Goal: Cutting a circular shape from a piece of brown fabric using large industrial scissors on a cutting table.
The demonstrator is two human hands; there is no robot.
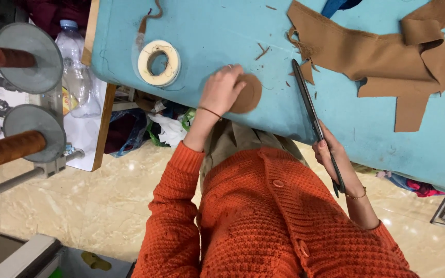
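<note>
Here, left fingers (231, 82) press flat a thin, limp brown felt disc (248, 94) at the table's (207, 25) near edge, best pinched by its rim, while the right hand (332, 154) grips long scissors (312, 110).

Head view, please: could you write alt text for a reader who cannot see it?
A person in an orange cardigan presses the left hand on a round brown fabric piece on a blue table, while the right hand holds long scissors. Brown fabric offcuts lie beyond.
</note>
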